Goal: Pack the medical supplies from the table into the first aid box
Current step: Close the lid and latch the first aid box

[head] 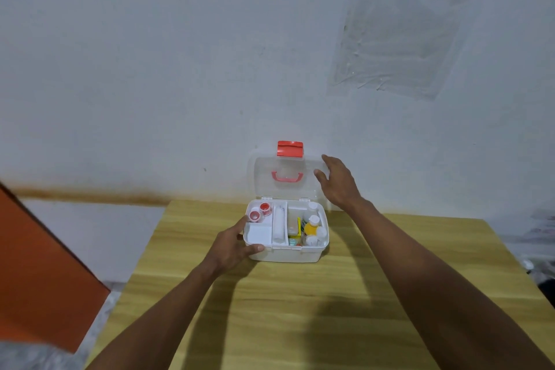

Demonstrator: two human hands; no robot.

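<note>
A white first aid box (288, 254) stands open on the wooden table (300, 309), its clear lid (264, 180) upright with a red latch (289, 149) and red handle (286, 176). Inside lie two red tape rolls (260, 211), a white bandage roll (278, 225), a white pad (259, 233), a yellow bottle (311, 227) and white bottles (313, 207). My left hand (232, 245) grips the box's front left corner. My right hand (338, 182) is at the lid's right edge, fingers spread; whether it touches the lid is unclear.
A pale wall rises right behind the box. An orange panel (39, 267) stands to the left of the table, with grey floor between. Dark clutter lies off the table's right edge.
</note>
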